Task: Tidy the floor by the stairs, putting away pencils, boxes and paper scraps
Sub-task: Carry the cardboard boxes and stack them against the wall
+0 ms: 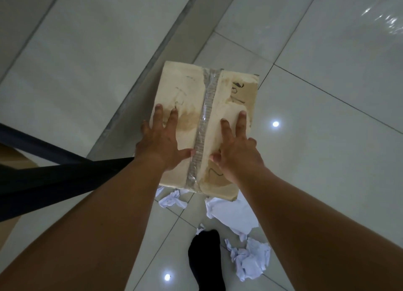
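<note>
Both forearms reach to the taped cardboard box. Left hand and right hand press flat on its top, fingers spread, gripping nothing. Crumpled paper scraps lie below the box.

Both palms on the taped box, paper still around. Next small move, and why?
Probably curl both hands down over the side edges of the tan taped cardboard box and lift. The left hand and right hand lie flat on top, fingers spread, gripping nothing, and crumpled white paper scraps wait on the tiled floor.

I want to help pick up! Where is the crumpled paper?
In the head view, crumpled paper scraps lie on the tiled floor at bottom centre-right, just below the cardboard box and beside a black-socked foot.
</note>
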